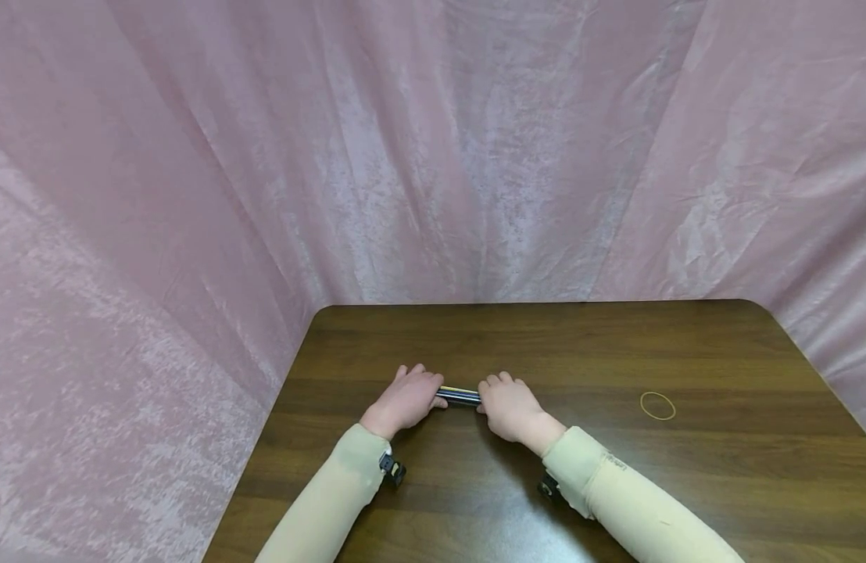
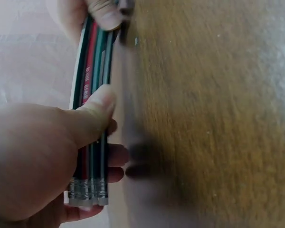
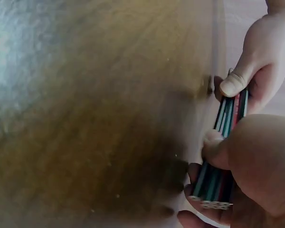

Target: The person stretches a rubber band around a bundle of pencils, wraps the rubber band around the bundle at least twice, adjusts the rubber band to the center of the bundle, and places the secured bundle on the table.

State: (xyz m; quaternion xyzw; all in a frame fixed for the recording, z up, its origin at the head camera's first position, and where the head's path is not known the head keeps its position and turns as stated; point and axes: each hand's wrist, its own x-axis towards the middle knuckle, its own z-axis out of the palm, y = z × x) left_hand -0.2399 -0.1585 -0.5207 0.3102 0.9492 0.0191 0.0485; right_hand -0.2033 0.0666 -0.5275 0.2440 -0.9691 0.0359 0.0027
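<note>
A bundle of pencils (image 1: 459, 396) lies crosswise between my two hands, just above or on the table. Several are dark green and one is red, as the left wrist view shows. My left hand (image 1: 409, 399) grips the end with the metal ferrules (image 2: 88, 189), thumb on the near side and fingers behind. My right hand (image 1: 512, 409) holds the other end, where the pencil ends (image 3: 211, 203) show flush in the right wrist view. Off to the right on the table lies a yellow rubber band (image 1: 657, 406), apart from both hands.
The brown wooden table (image 1: 545, 336) has rounded far corners. Behind it and to the left hangs a pink velvety curtain (image 1: 433, 156). A small dark camera (image 1: 392, 469) is strapped at the left wrist, another camera (image 1: 549, 486) at the right.
</note>
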